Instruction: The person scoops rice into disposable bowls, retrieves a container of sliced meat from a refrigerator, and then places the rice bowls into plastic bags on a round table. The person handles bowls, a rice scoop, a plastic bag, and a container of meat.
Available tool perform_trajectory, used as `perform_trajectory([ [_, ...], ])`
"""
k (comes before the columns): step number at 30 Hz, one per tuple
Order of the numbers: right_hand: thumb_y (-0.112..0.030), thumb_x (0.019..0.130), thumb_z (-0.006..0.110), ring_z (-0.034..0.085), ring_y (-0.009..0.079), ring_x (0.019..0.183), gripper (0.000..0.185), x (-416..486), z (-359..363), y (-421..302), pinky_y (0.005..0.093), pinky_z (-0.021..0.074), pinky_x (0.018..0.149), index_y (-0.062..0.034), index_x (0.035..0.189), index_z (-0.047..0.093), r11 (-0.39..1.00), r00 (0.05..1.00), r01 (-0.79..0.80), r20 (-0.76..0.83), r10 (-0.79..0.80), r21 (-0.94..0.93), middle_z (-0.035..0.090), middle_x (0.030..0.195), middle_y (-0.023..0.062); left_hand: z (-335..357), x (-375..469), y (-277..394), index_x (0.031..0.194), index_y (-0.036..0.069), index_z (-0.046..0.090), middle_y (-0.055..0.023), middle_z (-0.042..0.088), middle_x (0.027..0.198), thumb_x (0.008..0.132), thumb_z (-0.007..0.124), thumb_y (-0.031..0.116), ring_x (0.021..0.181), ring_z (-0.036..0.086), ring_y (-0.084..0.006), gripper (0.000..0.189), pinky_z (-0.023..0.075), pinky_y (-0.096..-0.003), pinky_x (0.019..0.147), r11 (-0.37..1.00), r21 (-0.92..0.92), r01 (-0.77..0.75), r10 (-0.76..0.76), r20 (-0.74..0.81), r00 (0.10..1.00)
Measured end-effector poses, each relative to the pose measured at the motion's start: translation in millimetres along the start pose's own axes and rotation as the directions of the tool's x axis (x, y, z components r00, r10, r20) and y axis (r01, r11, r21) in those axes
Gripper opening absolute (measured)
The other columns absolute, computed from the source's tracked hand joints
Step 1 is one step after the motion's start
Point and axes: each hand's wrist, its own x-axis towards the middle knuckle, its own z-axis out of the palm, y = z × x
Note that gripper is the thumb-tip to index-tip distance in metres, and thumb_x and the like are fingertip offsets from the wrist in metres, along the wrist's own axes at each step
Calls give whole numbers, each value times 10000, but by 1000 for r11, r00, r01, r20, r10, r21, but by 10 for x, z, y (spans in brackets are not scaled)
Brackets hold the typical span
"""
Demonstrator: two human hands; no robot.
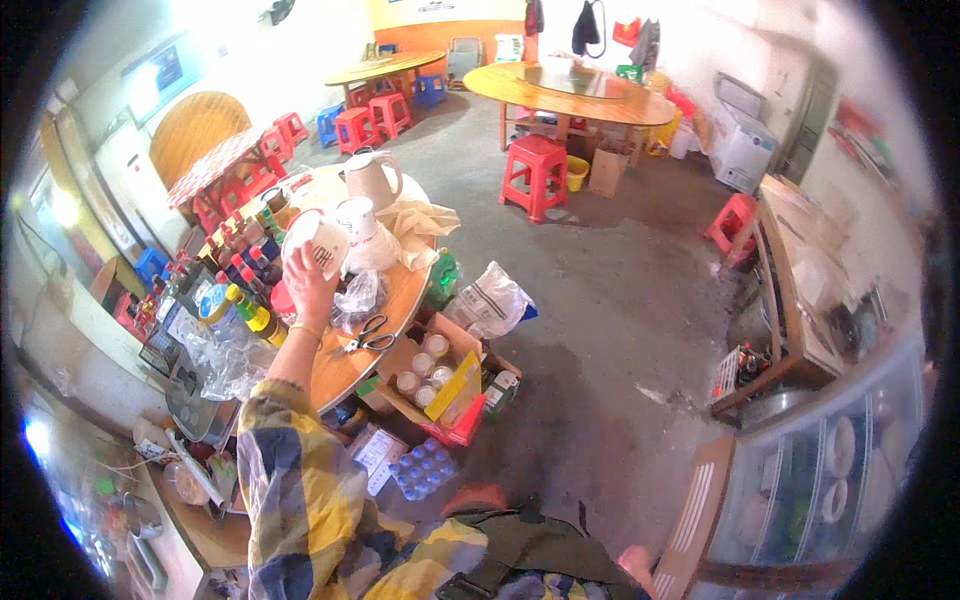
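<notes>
My left hand (311, 285) grips a white paper bowl (328, 244) with dark and red printing, tilted above the round wooden table (341, 379). Behind it stand a stack of white paper cups (355, 215) and a beige jug (371, 178) with a handle. Below the hand are a red lid (283, 300), a clear plastic bag (361, 296) and black-handled scissors (367, 339) near the table edge. A yellow-capped bottle (253, 313) is left of my wrist. My right hand (637, 564) shows only partly at the lower right, blurred, its fingers not clear.
A cardboard box (409, 349) of lidded jars and a shrink-wrapped pack of blue-capped bottles (422, 470) sit beside the table. Red stools (534, 176) and a large round table (487, 81) stand farther off. A glass-fronted cabinet (806, 480) is at right.
</notes>
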Motion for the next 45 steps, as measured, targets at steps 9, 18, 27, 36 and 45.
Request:
perform_trajectory([
  [9, -112, 801, 447, 506, 174, 452, 126, 405, 37, -1039, 290, 393, 366, -72, 716, 531, 903, 994, 44, 73, -83, 426, 543, 596, 73, 1521, 867, 6, 1340, 171, 281, -70, 376, 1300, 689, 664, 271, 1226, 335, -252, 762, 281, -448, 984, 912, 381, -154, 46, 277, 960],
  [18, -150, 779, 481, 560, 273, 686, 156, 98, 1085, -1019, 388, 441, 573, -51, 836, 586, 892, 960, -27, 237, 149, -452, 597, 774, 119, 2541, 983, -228, 1279, 178, 363, -93, 416, 1252, 696, 649, 313, 1180, 374, -278, 664, 332, -482, 922, 873, 403, -273, 89, 420, 903],
  [27, -181, 760, 512, 534, 305, 640, 159, 131, 1158, -1666, 411, 432, 566, -28, 799, 536, 615, 800, 506, 62, -596, -605, 542, 680, 147, 3052, 712, -706, 1153, 102, 519, -121, 559, 1091, 764, 602, 348, 970, 533, -268, 468, 421, -417, 838, 934, 111, -340, 309, 226, 924],
  [36, -370, 787, 566, 510, 314, 1037, 570, 89, -18, -1140, 389, 431, 864, -40, 1233, 438, 978, 693, -208, -703, 158, 15, 521, 1138, 184, 2792, -1083, 1572, 1051, 94, 554, -114, 573, 997, 774, 588, 345, 903, 544, -249, 375, 437, -396, 797, 742, -561, -366, 546, 190, 816],
  [45, -469, 720, 645, 304, 395, 1232, 906, -1301, -3053, -478, 434, 305, 998, -69, 1375, 165, 946, -26, -7, -945, 325, 325, 237, 1358, 253, 1660, -3419, 3170, 945, 86, 591, -107, 589, 900, 785, 573, 341, 834, 556, -229, 302, 455, -375, 755, 529, -830, -178, 841, 541, -23],
])
